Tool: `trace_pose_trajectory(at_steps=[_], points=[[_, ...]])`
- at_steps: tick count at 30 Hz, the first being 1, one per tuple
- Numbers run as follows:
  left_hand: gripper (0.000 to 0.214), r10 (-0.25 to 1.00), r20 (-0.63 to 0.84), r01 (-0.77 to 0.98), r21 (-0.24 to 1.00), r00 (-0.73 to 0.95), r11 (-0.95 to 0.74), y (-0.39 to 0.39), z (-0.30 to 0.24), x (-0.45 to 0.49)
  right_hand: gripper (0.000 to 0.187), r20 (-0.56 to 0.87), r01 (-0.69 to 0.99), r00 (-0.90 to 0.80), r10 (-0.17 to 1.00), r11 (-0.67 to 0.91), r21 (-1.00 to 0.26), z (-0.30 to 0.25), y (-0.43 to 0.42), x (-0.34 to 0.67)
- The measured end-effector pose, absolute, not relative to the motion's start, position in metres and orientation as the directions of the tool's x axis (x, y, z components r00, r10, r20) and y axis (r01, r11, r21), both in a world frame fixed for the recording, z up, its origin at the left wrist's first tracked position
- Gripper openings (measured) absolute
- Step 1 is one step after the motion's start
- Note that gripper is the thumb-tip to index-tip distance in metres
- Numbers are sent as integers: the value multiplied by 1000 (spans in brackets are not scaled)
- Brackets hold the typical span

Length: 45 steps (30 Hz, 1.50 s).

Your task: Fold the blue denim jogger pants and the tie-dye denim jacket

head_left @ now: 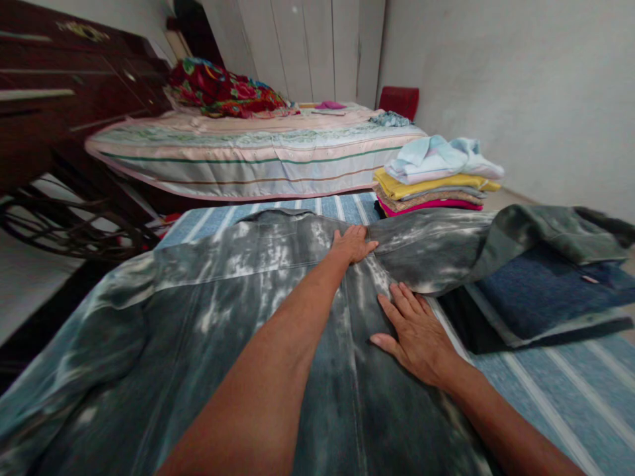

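A large grey-green tie-dyed shirt [208, 311] lies spread back-up across a blue striped mat [570, 396]. My left hand [353, 243] reaches far forward and rests near the collar area, fingers curled down onto the cloth, holding nothing. My right hand [414, 330] lies flat and open on the shirt's right side, fingers stretched out. The shirt's right sleeve [526, 231] trails off to the right over a folded dark blue garment [540, 294].
A stack of folded clothes [436, 178] in light blue, yellow, tan and pink sits beyond the mat. A mattress [248, 155] with a colourful floral cloth [223, 89] lies behind. Dark wooden furniture [54, 92] stands at left; a white wall at right.
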<state>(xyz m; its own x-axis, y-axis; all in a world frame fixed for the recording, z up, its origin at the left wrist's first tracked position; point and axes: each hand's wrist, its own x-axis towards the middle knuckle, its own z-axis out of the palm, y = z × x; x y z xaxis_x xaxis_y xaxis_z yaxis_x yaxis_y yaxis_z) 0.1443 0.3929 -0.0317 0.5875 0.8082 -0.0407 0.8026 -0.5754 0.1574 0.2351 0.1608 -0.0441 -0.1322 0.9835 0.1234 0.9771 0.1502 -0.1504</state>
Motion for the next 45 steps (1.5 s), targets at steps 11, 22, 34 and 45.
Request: trace_pose_trajectory(at_steps=[11,22,34,45], points=[[56,829,57,825,85,556,-559,309,-22,123,75,113,978,-143,983,158,-138,-49,159,241],[65,818,-5,809,158,575,-567,268,-33,108,64,233,965,-231,945,253,-71,-69,160,253],[78,740,-116,742,231,663,-629,151,-25,38,57,246,967,-238,940,252,-30,-72,160,261],[69,761,-63,754,211,646,-623,118,-21,35,54,290,974,-224,930,226,26,-39,126,243]])
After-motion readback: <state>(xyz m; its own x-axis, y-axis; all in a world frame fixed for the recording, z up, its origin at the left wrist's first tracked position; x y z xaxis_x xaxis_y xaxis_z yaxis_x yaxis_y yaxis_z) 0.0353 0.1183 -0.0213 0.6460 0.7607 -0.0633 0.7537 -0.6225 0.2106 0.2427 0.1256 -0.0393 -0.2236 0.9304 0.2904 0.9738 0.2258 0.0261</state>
